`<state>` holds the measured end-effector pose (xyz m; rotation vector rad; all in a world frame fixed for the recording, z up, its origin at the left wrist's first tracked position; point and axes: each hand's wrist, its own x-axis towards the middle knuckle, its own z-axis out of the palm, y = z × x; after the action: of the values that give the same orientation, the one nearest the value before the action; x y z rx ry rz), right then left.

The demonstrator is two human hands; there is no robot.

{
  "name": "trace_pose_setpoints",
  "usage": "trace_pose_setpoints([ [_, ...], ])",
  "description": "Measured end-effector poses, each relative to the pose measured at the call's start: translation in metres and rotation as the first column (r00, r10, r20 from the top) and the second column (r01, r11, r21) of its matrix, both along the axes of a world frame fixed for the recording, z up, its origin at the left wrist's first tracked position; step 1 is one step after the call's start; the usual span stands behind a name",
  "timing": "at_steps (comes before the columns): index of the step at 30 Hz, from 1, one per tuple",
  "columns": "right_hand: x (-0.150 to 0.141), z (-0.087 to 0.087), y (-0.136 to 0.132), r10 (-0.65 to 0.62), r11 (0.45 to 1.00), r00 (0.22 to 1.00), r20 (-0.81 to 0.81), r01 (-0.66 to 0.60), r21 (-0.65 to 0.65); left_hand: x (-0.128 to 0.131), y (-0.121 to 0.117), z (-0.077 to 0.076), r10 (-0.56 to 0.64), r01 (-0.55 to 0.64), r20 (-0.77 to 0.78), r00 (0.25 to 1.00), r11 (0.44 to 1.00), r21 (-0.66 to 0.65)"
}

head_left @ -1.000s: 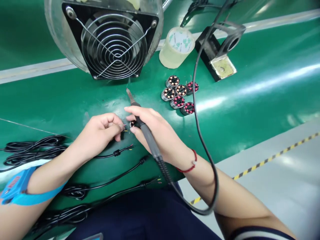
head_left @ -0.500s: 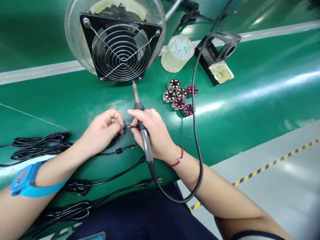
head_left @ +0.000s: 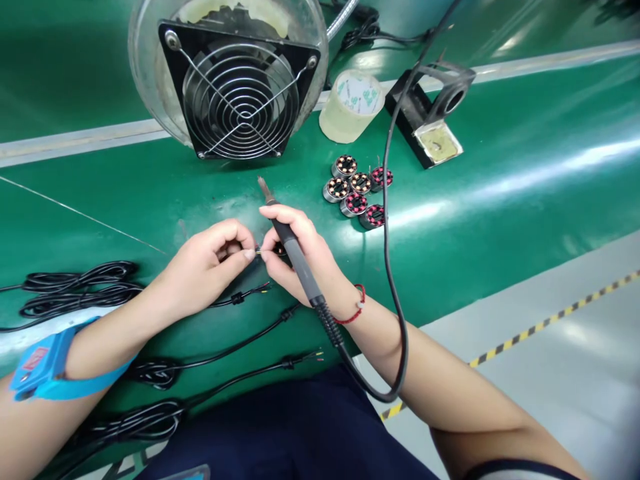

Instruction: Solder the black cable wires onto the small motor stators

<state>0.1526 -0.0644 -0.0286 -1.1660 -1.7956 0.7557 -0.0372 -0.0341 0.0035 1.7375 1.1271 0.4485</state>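
Head camera, looking down at a green desk [head_left: 475, 220]. The left hand [head_left: 207, 267] is closed in a fine pinch on thin wire ends [head_left: 259, 252] near the middle of the desk. The right hand [head_left: 315, 267] grips a soldering iron [head_left: 299, 261] across its palm, tip pointing far and left, while its thumb and a finger close on a small dark piece with coppery spots [head_left: 279, 250], partly hidden by the fingers. The wire ends lie in the narrow gap between both hands.

What could go wrong: the bare metal tip stands near the fingers of both hands, so a turn of the right wrist might burn skin, if it is hot. The iron's cord [head_left: 389, 200] loops over the right forearm, and a snag could jerk the iron. The wires look fine enough to slip or bend if the pinch loosens or pulls unevenly.

On the desk's far side are a fan with a wire guard [head_left: 243, 113], a roll of clear tape [head_left: 350, 117] and an iron stand with a yellowish sponge [head_left: 435, 141]. Six round coils [head_left: 354, 204] cluster right of the hands. Black cables [head_left: 240, 348] lie near and left. The desk is glossy, with light glare; beyond its right edge is a pale floor [head_left: 575, 353] with yellow-and-black striped tape [head_left: 540, 329].
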Motion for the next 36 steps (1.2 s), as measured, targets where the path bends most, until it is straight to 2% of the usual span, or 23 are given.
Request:
trace_pose_setpoints([
  [4, 0.000, 0.000, 0.000, -0.004, 1.000, 1.000, -0.010, 0.004, 0.014, 0.000, 0.000, 0.005, -0.103, 0.118, -0.073, 0.992, 0.965, 0.235],
  [7, 0.003, -0.001, 0.000, 0.018, 0.999, 1.000, 0.013, -0.019, 0.040, 0.001, -0.001, 0.006, -0.079, 0.104, -0.096, 0.992, 0.951, 0.292],
  [13, 0.012, -0.001, 0.001, 0.052, 0.995, 0.992, 0.115, -0.061, 0.081, 0.005, 0.000, -0.001, 0.058, -0.050, -0.072, 0.996, 0.993, 0.111],
  [20, 0.002, -0.006, 0.007, -0.023, 0.992, 0.992, 0.124, 0.007, 0.130, 0.011, 0.004, 0.005, 0.171, -0.173, -0.046, 0.984, 0.984, -0.045],
  [24, 0.002, -0.003, 0.007, -0.037, 0.992, 0.986, 0.162, 0.017, 0.122, 0.014, 0.004, 0.005, 0.212, -0.215, -0.045, 0.976, 0.973, -0.081],
  [27, 0.011, 0.012, -0.003, -0.071, 0.994, 0.993, 0.092, 0.062, 0.092, 0.014, 0.003, 0.003, 0.211, -0.216, -0.057, 0.976, 0.973, -0.085],
  [30, 0.020, 0.030, -0.021, -0.162, 0.985, 0.987, 0.017, 0.161, 0.063, 0.014, 0.002, 0.001, 0.195, -0.199, -0.065, 0.979, 0.978, -0.065],
  [32, 0.023, 0.036, -0.034, -0.209, 0.974, 0.978, -0.025, 0.210, 0.083, 0.014, 0.001, 0.000, 0.186, -0.190, -0.065, 0.980, 0.981, -0.049],
  [36, 0.022, 0.026, -0.054, -0.226, 0.957, 0.967, -0.120, 0.243, 0.156, 0.016, 0.000, -0.001, 0.188, -0.189, -0.040, 0.981, 0.982, -0.025],
])
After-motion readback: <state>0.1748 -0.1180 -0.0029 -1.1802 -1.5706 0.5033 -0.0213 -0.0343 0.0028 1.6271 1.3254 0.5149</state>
